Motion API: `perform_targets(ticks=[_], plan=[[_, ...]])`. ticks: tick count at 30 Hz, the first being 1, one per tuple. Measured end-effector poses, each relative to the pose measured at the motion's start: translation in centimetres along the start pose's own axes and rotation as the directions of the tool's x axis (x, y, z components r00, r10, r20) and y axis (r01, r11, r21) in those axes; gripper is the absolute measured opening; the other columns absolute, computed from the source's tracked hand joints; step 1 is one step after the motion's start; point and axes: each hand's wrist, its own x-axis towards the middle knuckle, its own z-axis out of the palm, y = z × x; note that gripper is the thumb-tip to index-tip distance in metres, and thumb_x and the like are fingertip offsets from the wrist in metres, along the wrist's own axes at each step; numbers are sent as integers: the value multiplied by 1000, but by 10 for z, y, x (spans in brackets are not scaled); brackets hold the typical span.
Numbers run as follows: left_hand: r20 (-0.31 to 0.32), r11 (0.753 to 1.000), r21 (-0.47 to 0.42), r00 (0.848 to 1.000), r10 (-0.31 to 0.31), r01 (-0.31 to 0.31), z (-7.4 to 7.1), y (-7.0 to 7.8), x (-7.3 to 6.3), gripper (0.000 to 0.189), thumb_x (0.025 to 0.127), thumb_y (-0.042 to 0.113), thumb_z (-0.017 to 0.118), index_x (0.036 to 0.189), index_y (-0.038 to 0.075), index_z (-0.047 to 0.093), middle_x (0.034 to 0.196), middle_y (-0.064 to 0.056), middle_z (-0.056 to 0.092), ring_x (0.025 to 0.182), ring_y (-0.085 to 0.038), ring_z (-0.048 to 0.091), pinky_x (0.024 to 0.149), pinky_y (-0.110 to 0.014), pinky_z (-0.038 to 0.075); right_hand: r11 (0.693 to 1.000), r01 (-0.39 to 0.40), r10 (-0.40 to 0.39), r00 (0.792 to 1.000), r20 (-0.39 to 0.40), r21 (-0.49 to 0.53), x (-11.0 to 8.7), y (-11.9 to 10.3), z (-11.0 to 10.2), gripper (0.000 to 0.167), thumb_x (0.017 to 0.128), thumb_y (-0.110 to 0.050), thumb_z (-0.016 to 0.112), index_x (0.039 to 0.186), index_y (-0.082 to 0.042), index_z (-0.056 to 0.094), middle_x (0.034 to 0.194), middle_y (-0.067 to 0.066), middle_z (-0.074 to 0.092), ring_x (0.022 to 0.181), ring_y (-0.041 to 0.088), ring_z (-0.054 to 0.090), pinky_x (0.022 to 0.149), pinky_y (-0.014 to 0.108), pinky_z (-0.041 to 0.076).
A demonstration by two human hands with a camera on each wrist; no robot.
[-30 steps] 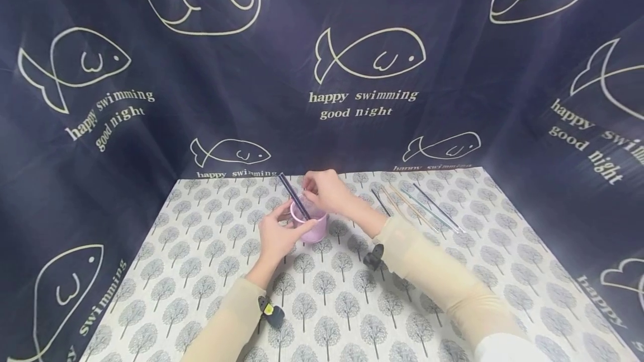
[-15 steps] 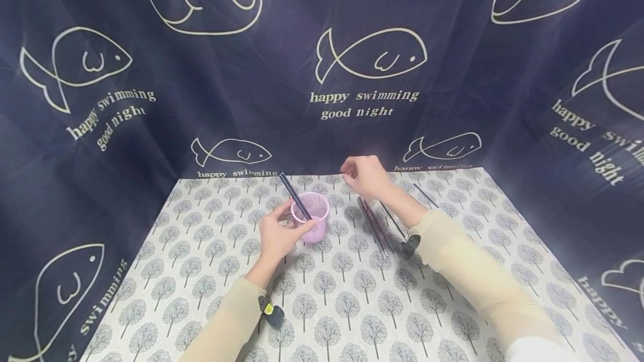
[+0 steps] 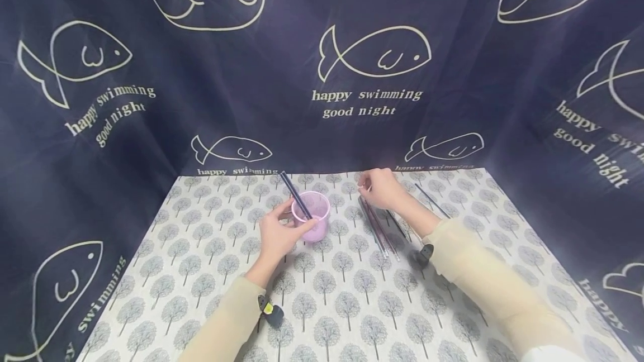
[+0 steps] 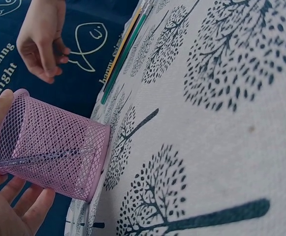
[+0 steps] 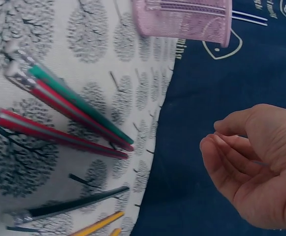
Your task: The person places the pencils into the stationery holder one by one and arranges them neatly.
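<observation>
My left hand (image 3: 278, 234) holds a pink mesh pen holder (image 3: 317, 232), thumb at the rim and fingers along its side. It stands upright on the table. Two dark pencils (image 3: 296, 194) lean in it toward the left. Over the far right part of the table hovers my right hand (image 3: 384, 190), its fingers loosely bent, with nothing seen between them. Below it lie loose pencils: in the right wrist view, a green pencil (image 5: 79, 103), a red pencil (image 5: 59, 136) beside another red one, a dark pencil (image 5: 79, 202) and a yellow pencil (image 5: 101, 223).
A white tablecloth (image 3: 322, 317) printed with grey trees covers the table. Dark blue curtains (image 3: 282, 94) with fish drawings stand right behind it and at both sides. Another dark pencil (image 3: 431, 200) lies farther right, partly hidden by the right forearm.
From above the pen holder, my right hand has moved right to the loose pencils and, lately, a little lower. My left hand keeps its hold on the pen holder, which stays in place.
</observation>
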Motion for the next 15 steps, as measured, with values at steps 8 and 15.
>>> perform_targets(ticks=[8,15], plan=[[1,1000,-7,1000,16,-15,3,1,0,82,67,34,103,138,7,70,120,-16,79,95,-33,78,73,-29,70,997,-19,24,997,73,-69,-10,6,15,8,91,-10,72,92,-4,77,78,6,76,65,17,67,74,43,65],[-2,1000,-18,1000,13,-13,-1,-1,-1,81,68,31,102,137,4,69,118,-19,78,93,-37,79,71,-27,69,997,-44,51,993,105,-64,-15,9,35,8,91,-11,76,94,-4,79,81,6,76,71,17,68,73,38,66]])
